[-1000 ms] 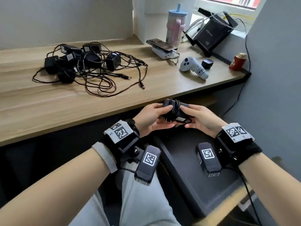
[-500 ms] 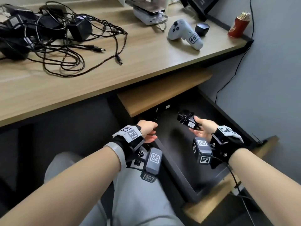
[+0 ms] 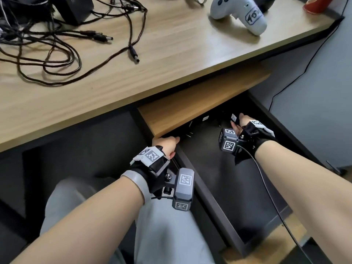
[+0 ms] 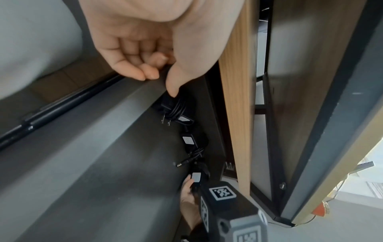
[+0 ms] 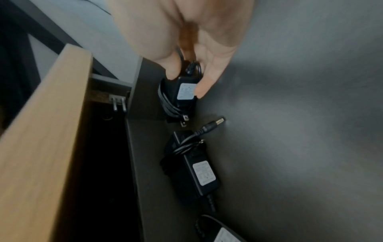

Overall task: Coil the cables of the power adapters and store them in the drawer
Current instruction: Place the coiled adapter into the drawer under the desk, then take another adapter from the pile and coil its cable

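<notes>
The dark drawer is pulled out below the wooden desk. At the drawer's back, my right hand pinches a black coiled power adapter between thumb and fingers, low over the drawer floor. Two more coiled adapters lie along the back wall. My left hand grips the drawer's left side wall, fingers curled over the rim. A tangle of uncoiled adapters and cables lies on the desk at top left.
A wooden panel overhangs the back of the drawer, just above both hands. On the desk's right end stand a grey controller and a red can. A grey wall is close on the right. My legs are left of the drawer.
My left hand let go of the coiled adapter and went to the drawer's side wall. My right hand carried the adapter down and forward to the back of the drawer.
</notes>
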